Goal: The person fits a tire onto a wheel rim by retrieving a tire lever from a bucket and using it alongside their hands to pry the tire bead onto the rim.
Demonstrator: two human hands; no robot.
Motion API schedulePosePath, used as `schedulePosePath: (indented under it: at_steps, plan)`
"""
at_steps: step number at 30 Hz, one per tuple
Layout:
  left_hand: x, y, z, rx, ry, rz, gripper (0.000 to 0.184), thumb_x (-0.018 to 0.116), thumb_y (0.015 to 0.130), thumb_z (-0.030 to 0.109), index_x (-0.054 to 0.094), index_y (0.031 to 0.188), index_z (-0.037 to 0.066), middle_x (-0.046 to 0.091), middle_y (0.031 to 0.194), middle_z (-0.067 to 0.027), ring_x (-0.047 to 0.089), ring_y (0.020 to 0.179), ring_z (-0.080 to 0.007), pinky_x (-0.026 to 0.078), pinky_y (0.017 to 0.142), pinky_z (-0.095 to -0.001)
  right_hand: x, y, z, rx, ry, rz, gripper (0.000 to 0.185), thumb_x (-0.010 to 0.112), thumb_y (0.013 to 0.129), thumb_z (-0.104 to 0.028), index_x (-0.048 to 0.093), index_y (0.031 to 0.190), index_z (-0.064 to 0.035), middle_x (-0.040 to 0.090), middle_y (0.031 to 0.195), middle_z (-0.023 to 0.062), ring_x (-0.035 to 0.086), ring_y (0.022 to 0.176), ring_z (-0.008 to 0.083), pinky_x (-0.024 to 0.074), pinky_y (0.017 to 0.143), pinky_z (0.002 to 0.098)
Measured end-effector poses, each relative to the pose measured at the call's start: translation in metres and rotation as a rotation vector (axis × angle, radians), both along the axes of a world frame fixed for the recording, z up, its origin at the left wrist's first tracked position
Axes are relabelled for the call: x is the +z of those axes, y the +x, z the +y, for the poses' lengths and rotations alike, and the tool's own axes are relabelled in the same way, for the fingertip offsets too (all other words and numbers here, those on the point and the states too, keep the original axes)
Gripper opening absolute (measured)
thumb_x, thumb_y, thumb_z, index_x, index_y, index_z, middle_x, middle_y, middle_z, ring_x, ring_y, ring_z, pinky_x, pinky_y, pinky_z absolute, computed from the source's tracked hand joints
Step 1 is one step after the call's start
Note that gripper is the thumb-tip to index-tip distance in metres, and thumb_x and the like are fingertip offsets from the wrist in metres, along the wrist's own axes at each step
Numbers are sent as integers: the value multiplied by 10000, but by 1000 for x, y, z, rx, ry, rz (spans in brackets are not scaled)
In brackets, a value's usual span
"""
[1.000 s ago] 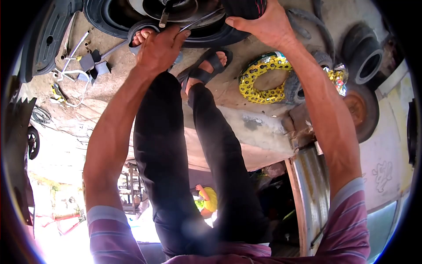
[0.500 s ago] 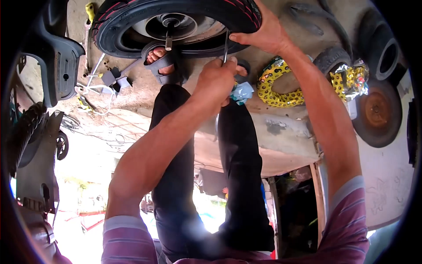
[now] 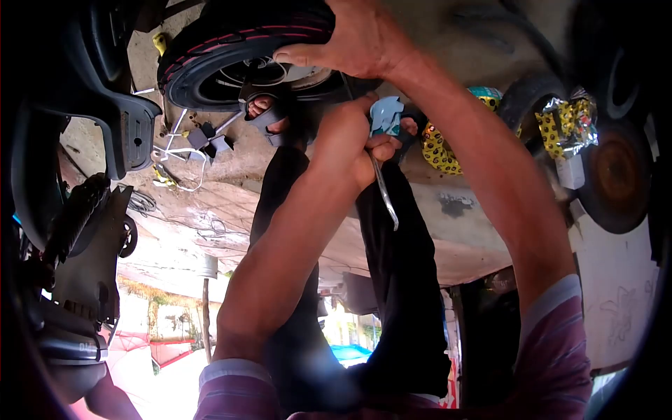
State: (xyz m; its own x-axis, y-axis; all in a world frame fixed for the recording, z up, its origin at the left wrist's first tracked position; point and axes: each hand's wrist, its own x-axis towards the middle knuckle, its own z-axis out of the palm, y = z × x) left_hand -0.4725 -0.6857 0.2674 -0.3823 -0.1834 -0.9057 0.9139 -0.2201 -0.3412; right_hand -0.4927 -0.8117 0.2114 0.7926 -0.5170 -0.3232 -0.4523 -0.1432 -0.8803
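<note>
My left hand [image 3: 360, 140] is closed round a tire lever [image 3: 386, 199], a slim metal bar whose curved end sticks out below the fist. Its other end runs up to the wheel, where the contact is hidden. My right hand [image 3: 350, 42] presses on the black tire [image 3: 245, 45] with red tread lines, thumb stretched along the sidewall and fingers over the tread, partly cut off by the frame. Inside the tire shows the metal rim [image 3: 231, 73]. Beside my left hand is a crumpled light-blue piece [image 3: 386, 115]; whether I hold it is unclear.
Sandalled feet [image 3: 266, 115] stand under the wheel. Left are motorcycle parts [image 3: 126, 133], a white cord [image 3: 192, 175] and a yellow-handled tool [image 3: 159, 43]. Right lie a yellow patterned ring-shaped wrapped item [image 3: 439, 150], shiny packaging [image 3: 565, 122] and an old wheel [image 3: 616, 178].
The tire has tilted and shifted, its tread now facing me more. My right hand has moved left with it. My left hand has lowered and turned, and the lever's curved end shows more.
</note>
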Motion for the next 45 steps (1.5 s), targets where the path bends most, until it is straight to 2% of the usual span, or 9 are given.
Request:
schedulePosePath:
  at_steps: [4,8,15,19,24,31,33,39,45]
  plan:
    - [-8,-33,-4,-92,151,-179,157,533,984,174,509,1019,22,555,756,-108,457,486,-177,331,398,-297,14,5,-19,174,82,163,645,831,732,-471,669,1214,-75,712,1143,199,670,1056,410,540,884,474]
    - [-19,-53,-9,-157,178,-313,188,549,972,221,520,1017,41,533,773,-76,510,551,-193,372,412,-338,-18,6,-4,222,-82,329,880,732,671,-785,687,1261,-133,737,1136,163,703,1059,382,562,916,466]
    - [-20,-39,35,-564,152,-376,219,568,1005,297,570,1026,79,555,904,-64,515,555,-161,347,410,-289,-14,9,-10,232,-129,289,850,759,678,-757,703,1227,-110,747,1076,173,718,1008,365,569,884,453]
    - [38,0,81,-662,52,-173,281,574,1046,359,587,1031,79,537,753,0,497,547,-105,308,400,-285,-36,6,10,89,51,84,871,775,672,-742,693,1243,-89,744,1096,176,714,1007,372,566,903,444]
    - [88,32,121,-1017,-101,-360,323,542,1066,354,659,1081,53,564,711,-1,472,576,-71,352,485,-235,33,23,-19,226,128,297,507,767,810,-439,691,1174,-94,723,1105,190,676,1037,411,534,878,485]
    - [9,112,183,-857,155,-1101,284,568,1032,315,672,1064,54,574,783,-14,512,633,-83,443,523,-269,3,8,-2,194,-88,317,709,875,714,-514,668,1204,-44,733,1041,151,712,989,278,558,887,372]
    - [-37,136,222,-783,192,-1216,275,568,1023,319,639,1025,53,567,789,-22,522,633,-98,458,528,-276,-14,5,1,151,-109,185,678,828,707,-596,725,1111,-61,738,996,159,716,946,322,560,854,404]
    - [-124,196,282,-581,337,-1036,249,622,987,343,594,1004,96,587,800,-36,566,659,-154,442,500,-273,-19,3,-1,163,-48,216,797,797,687,-682,709,1228,-103,741,1129,162,705,1051,349,551,927,428]
    - [-169,196,262,-228,247,-1020,378,605,992,410,605,1239,124,661,1180,-34,647,989,-202,503,755,-417,-3,11,0,206,13,152,690,804,760,-579,707,1162,-27,743,1041,172,713,980,303,544,886,395]
